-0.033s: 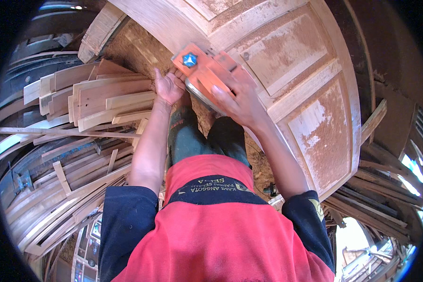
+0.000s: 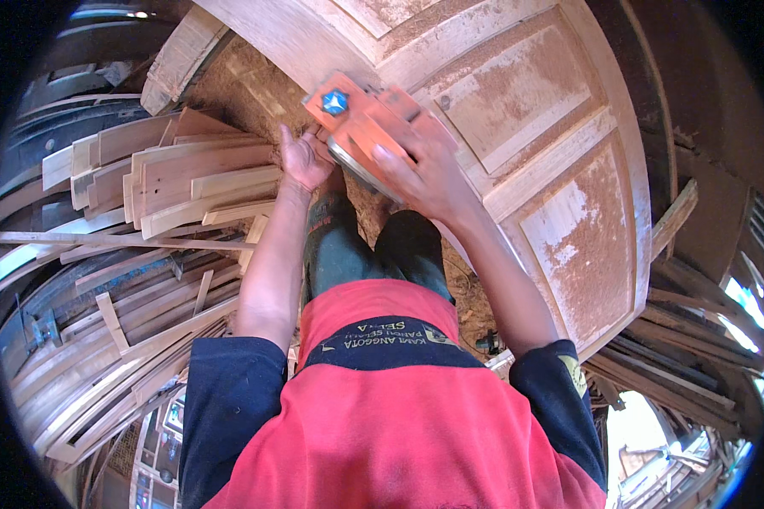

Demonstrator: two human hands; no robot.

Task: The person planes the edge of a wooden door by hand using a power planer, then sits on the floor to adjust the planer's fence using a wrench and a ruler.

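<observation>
My right hand (image 2: 429, 176) is wrapped around an orange electric planer (image 2: 361, 127) with a blue star-shaped knob on its front. The planer rests at the near left edge of a panelled wooden door (image 2: 560, 165), close to the door's broad plain board. Palm up, with the thumb apart, my left hand (image 2: 306, 161) is just left of the planer's front. Its fingertips reach toward the planer and the door edge and are partly hidden there. Nothing shows in the left palm. Brown wood dust lies over the door's recessed panels.
Stacked wooden boards (image 2: 199, 178) fan out at the left, with long strips (image 2: 144, 339) below them. A thick timber piece (image 2: 182, 59) stands at the upper left. Sawdust covers the floor (image 2: 255, 85) beside the door. More timber (image 2: 662, 373) is piled at the lower right.
The planer has shifted slightly left and away from me, together with my right hand. It now covers more of my left fingers, while the left hand stays nearly in place.
</observation>
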